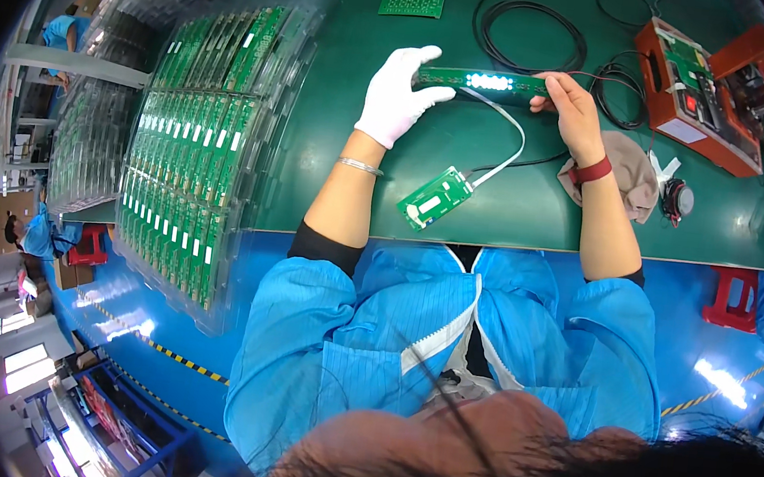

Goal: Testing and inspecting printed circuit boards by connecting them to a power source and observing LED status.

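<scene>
A long, narrow green circuit board point(457, 78) with a bright group of lit white LEDs at its middle spans between my hands above the table. My left hand point(396, 97), in a white glove, grips its left end between thumb and fingers. Bare, with a red band at the wrist, my right hand point(570, 112) pinches the right end. From the board a pale ribbon cable point(517, 146) curves down to a smaller green circuit board point(436, 198) lying near the table's front edge. A black cable also runs to that smaller board.
Clear plastic trays point(250, 158) filled with several green boards stand at the left. Another green board point(412, 3) lies at the back, beside a coiled black cable point(532, 34). At right are an orange test fixture point(690, 95), a beige cloth point(630, 168) and a small round black device point(679, 199).
</scene>
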A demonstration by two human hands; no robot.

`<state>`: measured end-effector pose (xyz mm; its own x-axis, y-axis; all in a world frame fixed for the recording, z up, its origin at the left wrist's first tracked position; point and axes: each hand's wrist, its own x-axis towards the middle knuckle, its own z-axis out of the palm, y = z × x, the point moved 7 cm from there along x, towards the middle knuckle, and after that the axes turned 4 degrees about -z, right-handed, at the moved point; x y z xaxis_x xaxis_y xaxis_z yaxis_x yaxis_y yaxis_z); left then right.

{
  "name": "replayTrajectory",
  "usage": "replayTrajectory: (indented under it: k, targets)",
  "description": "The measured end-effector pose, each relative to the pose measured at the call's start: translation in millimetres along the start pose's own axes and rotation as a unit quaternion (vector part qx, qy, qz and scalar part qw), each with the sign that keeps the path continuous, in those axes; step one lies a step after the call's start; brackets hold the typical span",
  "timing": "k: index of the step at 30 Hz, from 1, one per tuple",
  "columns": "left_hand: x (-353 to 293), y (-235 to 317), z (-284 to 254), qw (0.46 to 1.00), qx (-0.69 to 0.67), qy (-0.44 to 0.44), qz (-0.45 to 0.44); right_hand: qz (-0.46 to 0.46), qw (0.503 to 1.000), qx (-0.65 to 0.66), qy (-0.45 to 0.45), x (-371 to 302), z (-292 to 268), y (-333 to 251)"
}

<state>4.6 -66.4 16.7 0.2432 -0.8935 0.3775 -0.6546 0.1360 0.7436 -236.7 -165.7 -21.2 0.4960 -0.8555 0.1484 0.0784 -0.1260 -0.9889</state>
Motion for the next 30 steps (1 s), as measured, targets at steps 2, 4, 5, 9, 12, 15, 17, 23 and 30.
replayTrajectory:
  k: [2,4,5,9,12,15,17,23,30]
  targets:
    - [1,-13,-1,0.991,-0.098,-0.008,-0.096,0.009,1.000,0.008,0.019,-2,-2,3]
    - [1,-24,-2,0.976,-0.160,-0.021,-0.146,0.009,0.999,0.020,0.025,-1,-2,-1]
    - [1,-33,-1,0.955,-0.225,-0.036,-0.193,0.007,0.999,0.031,0.034,-1,-3,-4]
    - [1,-44,11,0.884,-0.371,-0.048,-0.279,-0.003,0.997,0.052,0.051,2,-7,-8]
    - [-6,-48,20,0.842,-0.452,-0.007,-0.294,0.006,0.998,0.037,0.047,0,-6,-1]
    - [-5,-48,22,0.848,-0.445,-0.025,-0.287,0.009,0.999,0.030,0.035,-1,-3,-2]
    - [-6,-47,23,0.852,-0.442,-0.042,-0.277,0.010,1.000,0.018,0.020,-1,1,-3]
    - [-3,-38,18,0.857,-0.427,-0.021,-0.286,0.012,0.999,0.030,0.019,-1,3,-3]
    - [-1,-33,14,0.884,-0.398,-0.014,-0.243,0.001,0.998,0.055,0.007,-1,2,-1]
